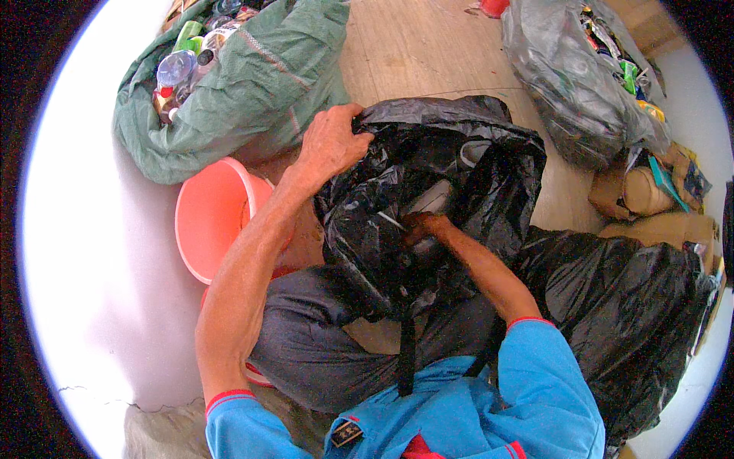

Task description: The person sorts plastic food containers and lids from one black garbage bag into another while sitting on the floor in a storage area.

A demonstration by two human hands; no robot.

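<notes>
A black plastic bag (pixel 367 229) stands wide-mouthed between my knees. My left hand (pixel 335 142) pinches its rim at the upper left, thumb and fingers closed on the plastic. Down inside the bag is my right hand (pixel 423 226), in shadow, so what its fingers hold cannot be told. Close to those fingers lies a thin white stick (pixel 390 219). A pale piece (pixel 434 197) shows just beyond the hand, and a round whitish rim, perhaps a cup (pixel 475 153), lies against the bag's far wall.
A green woven sack (pixel 246 103) of plastic bottles sits at the upper left, above a pink plastic bucket (pixel 209 221). At the upper right is a grey plastic bag (pixel 573 97) of mixed waste. Cardboard (pixel 608 192) and another black bag (pixel 613 292) lie on the right.
</notes>
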